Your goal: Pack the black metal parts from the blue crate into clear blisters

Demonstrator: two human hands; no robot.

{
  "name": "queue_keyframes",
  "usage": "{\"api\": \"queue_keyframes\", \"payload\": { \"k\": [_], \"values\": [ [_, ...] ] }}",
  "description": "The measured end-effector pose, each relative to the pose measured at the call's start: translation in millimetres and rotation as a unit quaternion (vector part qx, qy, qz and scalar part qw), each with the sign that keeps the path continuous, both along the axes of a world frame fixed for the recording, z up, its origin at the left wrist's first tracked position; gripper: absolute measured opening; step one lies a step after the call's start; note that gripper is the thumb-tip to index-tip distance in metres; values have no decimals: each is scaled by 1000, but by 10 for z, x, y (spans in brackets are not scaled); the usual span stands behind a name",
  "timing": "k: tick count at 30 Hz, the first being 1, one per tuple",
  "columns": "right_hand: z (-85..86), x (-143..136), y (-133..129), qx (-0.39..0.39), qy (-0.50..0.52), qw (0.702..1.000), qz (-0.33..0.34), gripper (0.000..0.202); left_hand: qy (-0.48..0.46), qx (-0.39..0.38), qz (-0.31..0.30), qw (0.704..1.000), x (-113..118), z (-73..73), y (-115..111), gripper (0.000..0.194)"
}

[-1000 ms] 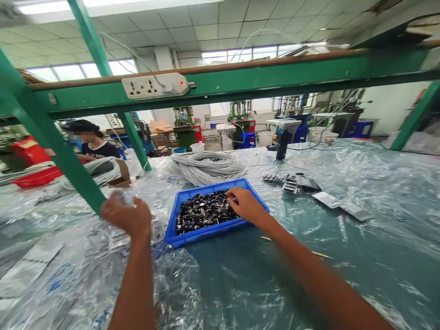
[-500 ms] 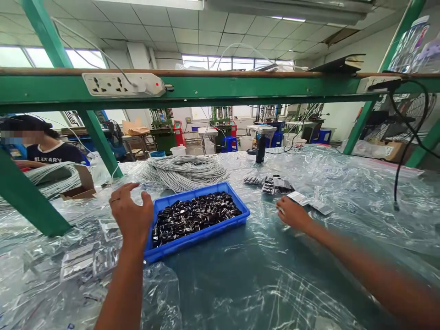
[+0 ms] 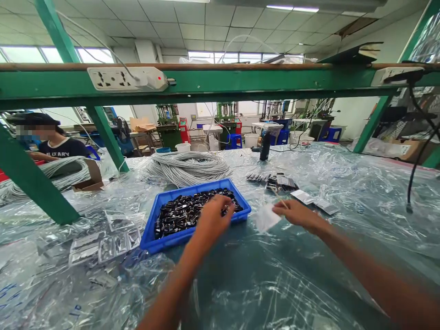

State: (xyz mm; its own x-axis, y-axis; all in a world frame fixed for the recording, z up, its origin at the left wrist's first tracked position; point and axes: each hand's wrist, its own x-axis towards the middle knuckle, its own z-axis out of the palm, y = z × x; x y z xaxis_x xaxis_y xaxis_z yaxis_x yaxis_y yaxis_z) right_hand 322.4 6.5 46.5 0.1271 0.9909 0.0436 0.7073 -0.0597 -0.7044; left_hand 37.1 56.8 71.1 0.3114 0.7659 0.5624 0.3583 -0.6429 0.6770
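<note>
A blue tray (image 3: pixel 195 236) holds a heap of small black and metallic parts (image 3: pixel 182 211). Over the tray's right part is my left hand (image 3: pixel 217 214), its fingers curved and apart, with nothing visible between them. To the right of the tray, my right hand (image 3: pixel 292 211) pinches a small whitish bag (image 3: pixel 267 218) that hangs from the fingertips. Behind my right hand lie dark packed pieces (image 3: pixel 281 182) and flat pale packets (image 3: pixel 302 197).
A coil of grey cable (image 3: pixel 189 167) lies behind the tray. A green beam (image 3: pixel 240 83) crosses above the table, with a slanted green post (image 3: pixel 37 183) at left. A black bottle-like object (image 3: pixel 264 146) stands farther back. A person (image 3: pixel 51 140) sits at far left.
My left hand has moved right, from beside the tray's left edge to over its contents. A whitish bag now shows at my right hand. The view has shifted slightly.
</note>
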Motion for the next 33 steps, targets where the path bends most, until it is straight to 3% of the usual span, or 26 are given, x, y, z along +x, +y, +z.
{"api": "queue_keyframes", "payload": {
  "k": [1,3,5,7,9,12,17,27,30,33],
  "values": [
    [-8,-37,-142,13,17,1000,9,33,19,-19,-33,999,175,-142,-158,23],
    [15,-130,-343,68,50,996,0,31,51,-49,-59,996,435,-413,-467,53],
    [81,-240,-401,97,155,983,-2,38,123,-81,-62,987,560,-599,-694,61],
    [141,-370,-327,81,327,941,42,49,222,-90,-58,969,576,-673,-813,55],
    [142,-523,-180,62,473,874,94,56,301,-83,-54,948,542,-666,-854,51],
    [12,-744,23,59,556,820,121,63,342,-77,-38,936,500,-619,-871,54],
    [-207,-881,74,103,544,828,88,65,336,-94,-40,936,510,-623,-882,56],
    [-303,-1039,-9,126,526,840,28,62,306,-121,-62,942,491,-658,-843,51],
    [-251,-1018,-148,57,513,856,39,57,302,-116,-50,945,489,-675,-869,49],
    [-117,-908,-302,-66,489,863,103,53,295,-121,-58,946,485,-676,-878,49]
  ]
}}
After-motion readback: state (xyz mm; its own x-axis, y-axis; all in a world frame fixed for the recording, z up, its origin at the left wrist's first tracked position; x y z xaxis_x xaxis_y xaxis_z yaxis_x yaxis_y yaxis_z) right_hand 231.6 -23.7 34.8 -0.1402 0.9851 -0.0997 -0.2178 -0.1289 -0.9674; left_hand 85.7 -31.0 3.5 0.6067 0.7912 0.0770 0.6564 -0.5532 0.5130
